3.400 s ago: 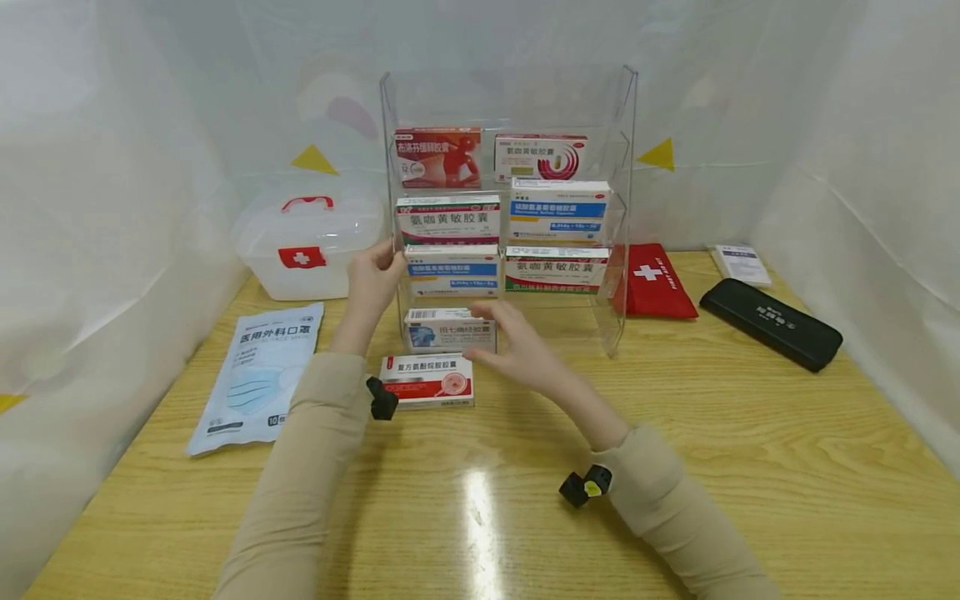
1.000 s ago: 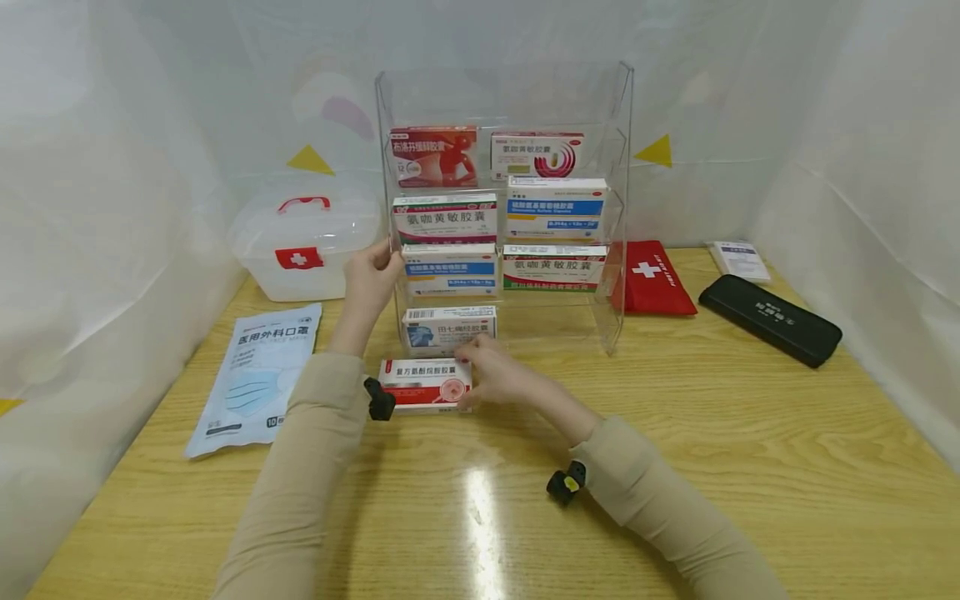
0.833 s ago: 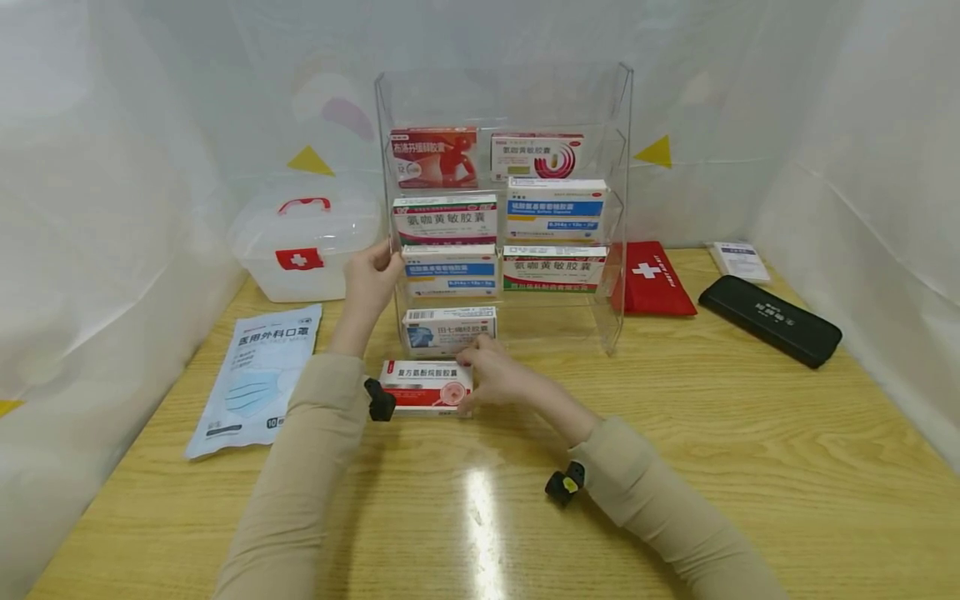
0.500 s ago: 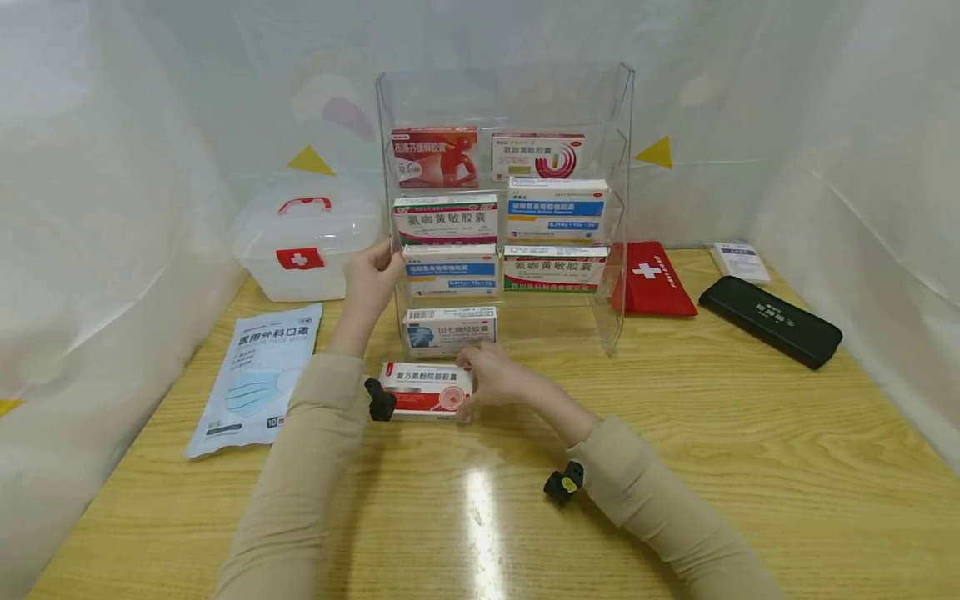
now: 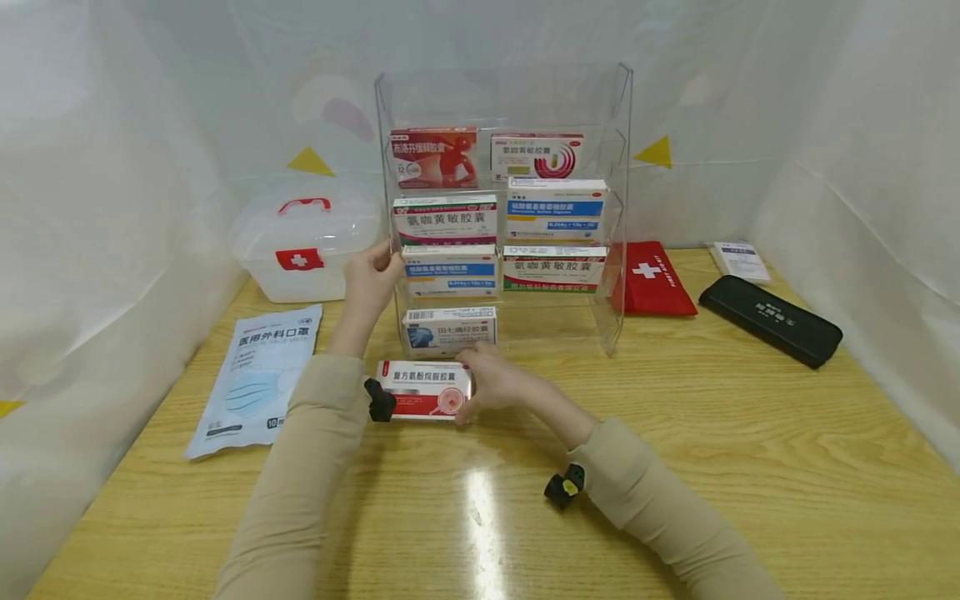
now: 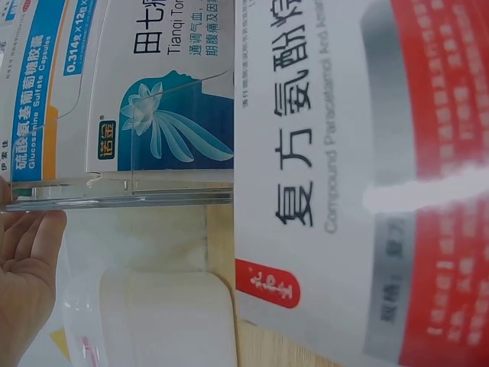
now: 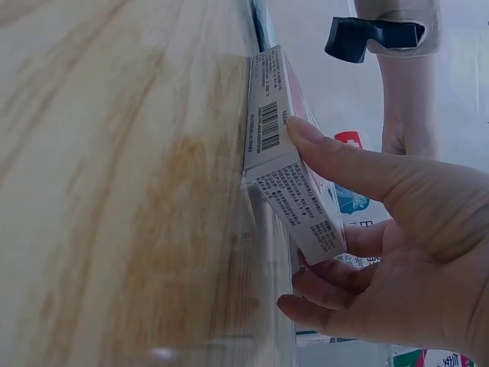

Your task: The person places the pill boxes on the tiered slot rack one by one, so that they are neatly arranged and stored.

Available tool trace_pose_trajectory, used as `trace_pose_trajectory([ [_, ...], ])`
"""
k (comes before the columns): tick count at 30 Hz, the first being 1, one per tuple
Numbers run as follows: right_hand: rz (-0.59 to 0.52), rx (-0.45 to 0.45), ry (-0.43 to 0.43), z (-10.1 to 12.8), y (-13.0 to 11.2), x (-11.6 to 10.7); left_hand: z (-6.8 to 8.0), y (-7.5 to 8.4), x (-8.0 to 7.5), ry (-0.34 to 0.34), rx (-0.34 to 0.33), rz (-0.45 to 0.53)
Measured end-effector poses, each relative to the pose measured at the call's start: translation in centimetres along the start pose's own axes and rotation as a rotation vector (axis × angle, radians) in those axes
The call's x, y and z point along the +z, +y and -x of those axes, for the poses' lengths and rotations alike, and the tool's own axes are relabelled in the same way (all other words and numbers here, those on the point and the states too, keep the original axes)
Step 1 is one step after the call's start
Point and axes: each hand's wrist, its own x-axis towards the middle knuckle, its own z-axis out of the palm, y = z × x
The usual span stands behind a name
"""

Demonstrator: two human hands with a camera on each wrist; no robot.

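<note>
Red-and-white box (image 5: pixel 424 389) has tipped up off the table (image 5: pixel 675 433) since half a second ago; right hand (image 5: pixel 491 382) pinches its right end. The right wrist view shows thumb on top and fingers beneath, hidden from the head view. Left hand (image 5: pixel 369 282) grips the acrylic rack (image 5: pixel 617 208) edge. The rack holds seven boxes.
</note>
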Motion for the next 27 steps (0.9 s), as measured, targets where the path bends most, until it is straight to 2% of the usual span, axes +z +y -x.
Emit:
trace_pose_trajectory([
  [3, -0.024, -0.011, -0.007, 0.0, 0.2, -0.1, 0.0, 0.0, 0.0, -0.001, -0.001, 0.009],
  [10, -0.221, -0.1, -0.035, 0.1, 1.3, -0.7, -0.1, 0.0, 0.1, 0.007, 0.007, 0.001],
  [15, -0.286, -0.135, -0.038, 0.4, 2.1, -1.3, -0.1, 0.0, 0.1, 0.006, 0.011, 0.002],
  [27, -0.416, -0.179, 0.046, 1.7, 3.9, -2.9, 0.0, 0.0, -0.1, -0.009, -0.006, 0.015],
])
